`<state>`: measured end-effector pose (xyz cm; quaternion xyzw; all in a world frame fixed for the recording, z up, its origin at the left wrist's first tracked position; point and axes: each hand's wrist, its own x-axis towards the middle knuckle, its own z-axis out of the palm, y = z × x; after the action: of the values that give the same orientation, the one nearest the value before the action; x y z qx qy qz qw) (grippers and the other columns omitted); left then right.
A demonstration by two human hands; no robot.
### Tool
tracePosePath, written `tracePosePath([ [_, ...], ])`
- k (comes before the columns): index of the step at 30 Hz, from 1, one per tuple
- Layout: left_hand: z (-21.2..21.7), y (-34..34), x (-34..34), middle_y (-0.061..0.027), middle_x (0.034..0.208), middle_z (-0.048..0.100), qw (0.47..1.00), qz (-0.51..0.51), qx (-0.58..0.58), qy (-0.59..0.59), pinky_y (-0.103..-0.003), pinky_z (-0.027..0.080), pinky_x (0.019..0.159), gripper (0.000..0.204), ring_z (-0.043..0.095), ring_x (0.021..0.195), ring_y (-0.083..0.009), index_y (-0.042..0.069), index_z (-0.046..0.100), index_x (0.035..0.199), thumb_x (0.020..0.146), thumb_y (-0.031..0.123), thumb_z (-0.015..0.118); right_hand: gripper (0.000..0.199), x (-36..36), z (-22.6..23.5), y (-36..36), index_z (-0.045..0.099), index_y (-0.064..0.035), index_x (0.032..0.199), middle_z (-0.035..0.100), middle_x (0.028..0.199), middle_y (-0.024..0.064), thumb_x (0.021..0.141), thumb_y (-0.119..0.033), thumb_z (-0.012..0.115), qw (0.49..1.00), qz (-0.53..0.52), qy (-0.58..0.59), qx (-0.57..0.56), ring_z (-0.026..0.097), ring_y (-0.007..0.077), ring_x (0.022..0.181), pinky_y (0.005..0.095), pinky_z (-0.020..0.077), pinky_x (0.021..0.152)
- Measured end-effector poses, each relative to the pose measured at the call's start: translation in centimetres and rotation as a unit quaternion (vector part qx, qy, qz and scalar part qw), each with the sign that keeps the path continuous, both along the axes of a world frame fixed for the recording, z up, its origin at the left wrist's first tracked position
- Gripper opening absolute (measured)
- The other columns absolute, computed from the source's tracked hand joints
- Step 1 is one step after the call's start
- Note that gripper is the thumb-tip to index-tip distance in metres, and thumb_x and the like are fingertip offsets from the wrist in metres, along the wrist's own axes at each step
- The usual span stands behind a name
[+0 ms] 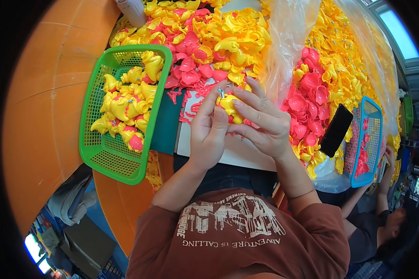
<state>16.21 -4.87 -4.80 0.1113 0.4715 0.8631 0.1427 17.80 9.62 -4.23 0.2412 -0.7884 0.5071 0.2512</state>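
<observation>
Between my two hands, above the near edge of the table, is a small yellow plastic toy figure (pixel 230 106) with a shiny metal piece at its upper left. My left hand (pixel 210 125) grips it from the left, thumb and fingers closed on its side. My right hand (pixel 264 118) wraps round its right side, fingers bent over the top. Part of the figure is hidden by the fingers. To the left, a green plastic basket (pixel 89 151) holds several yellow and pink assembled figures (pixel 125 104).
Heaps of loose yellow shell parts (pixel 242 35) and pink shell parts (pixel 188 65) cover the table's far side. Clear plastic sheeting (pixel 284 42) separates another heap at right. A black phone (pixel 336 130) lies by a blue basket (pixel 377 139). Another person (pixel 372 228) sits at the right.
</observation>
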Motion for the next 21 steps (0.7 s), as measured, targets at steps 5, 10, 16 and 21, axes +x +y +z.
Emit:
tracePosePath([
  [5,0.5,0.0,0.4,-0.011,0.126,0.044,0.999,-0.003,-0.011,0.031,-0.026,0.04,0.093,0.05,0.045,0.114,-0.014,-0.005,0.031,0.135,0.094,0.016,0.05,0.049,0.4,0.0,0.1,0.063,-0.0053,0.112,0.057,0.119,0.0168,0.065,-0.01,0.078,1.0,0.003,-0.004,-0.002,0.046,0.034,0.121,0.0461,0.0295,0.106],
  [10,0.0,0.1,0.6,-0.0115,0.129,0.041,1.0,-0.004,-0.007,0.016,-0.027,0.038,0.095,0.05,0.042,0.117,-0.0159,-0.005,0.03,0.134,0.093,0.016,0.051,0.048,0.5,-0.1,0.1,0.064,-0.0055,0.111,0.057,0.121,0.0144,0.065,-0.01,0.077,0.999,0.023,-0.018,-0.015,0.042,0.0359,0.124,0.0452,0.0312,0.105],
  [16,-0.2,0.0,1.0,-0.0119,0.129,0.041,1.0,-0.005,0.002,0.03,-0.028,0.037,0.096,0.051,0.043,0.117,-0.0159,-0.004,0.028,0.135,0.095,0.021,0.047,0.049,0.6,0.1,-0.1,0.063,-0.0034,0.11,0.058,0.118,0.019,0.065,-0.011,0.078,1.0,0.011,0.021,-0.001,0.048,0.0336,0.119,0.0474,0.0262,0.107],
  [21,-0.3,0.3,1.0,-0.0127,0.13,0.039,0.998,-0.009,0.003,0.06,-0.029,0.037,0.097,0.052,0.043,0.117,-0.0172,-0.003,0.027,0.135,0.096,0.028,0.042,0.076,0.8,0.3,-0.5,0.044,0.0031,0.129,0.044,0.133,0.0204,0.064,-0.013,0.08,0.997,-0.004,-0.036,-0.062,0.039,0.0309,0.127,0.0416,0.0272,0.107],
])
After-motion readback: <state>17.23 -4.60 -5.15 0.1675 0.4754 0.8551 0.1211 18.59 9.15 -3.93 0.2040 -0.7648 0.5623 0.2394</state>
